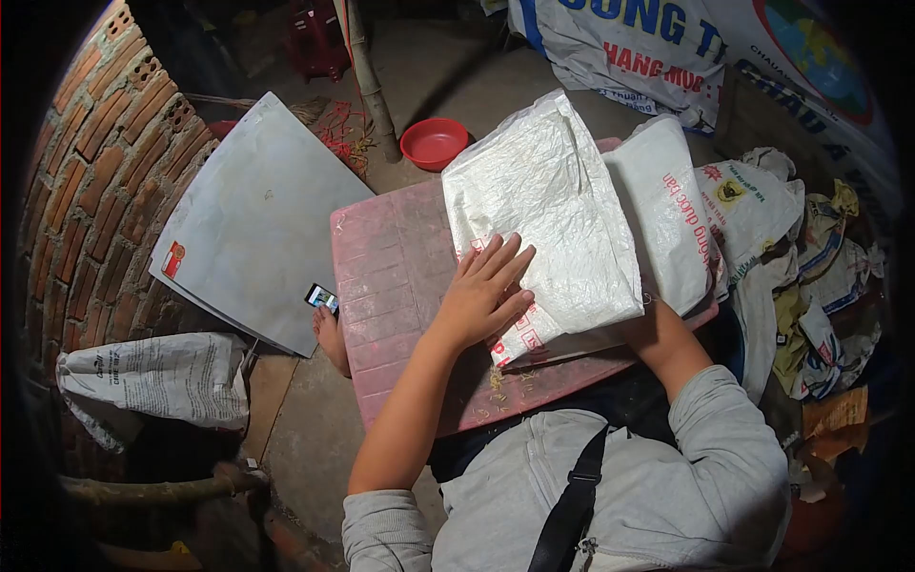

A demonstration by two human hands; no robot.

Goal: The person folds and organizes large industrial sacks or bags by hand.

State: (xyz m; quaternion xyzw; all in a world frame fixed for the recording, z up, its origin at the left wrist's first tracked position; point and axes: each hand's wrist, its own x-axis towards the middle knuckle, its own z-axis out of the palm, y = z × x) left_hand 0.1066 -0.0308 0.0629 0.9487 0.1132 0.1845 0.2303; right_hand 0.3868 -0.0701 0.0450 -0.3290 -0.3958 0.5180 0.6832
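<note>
A folded white woven plastic sack (553, 200) lies on the pink tabletop (386, 267), with red print along its near left edge. My left hand (488, 294) rests flat on that sack's left side, fingers spread and nothing gripped. At the near right corner of the sack, my right hand (648, 319) reaches underneath, so its fingers are hidden. Another white sack (667, 186) with red lettering sits to the right, partly beneath the first.
Several crumpled sacks (829, 286) are heaped at the right. Left of the table are a large grey board (257, 210), a phone (322, 297) by my foot and a printed sack (167, 377). A red basin (435, 143) and a bamboo pole (374, 91) stand beyond.
</note>
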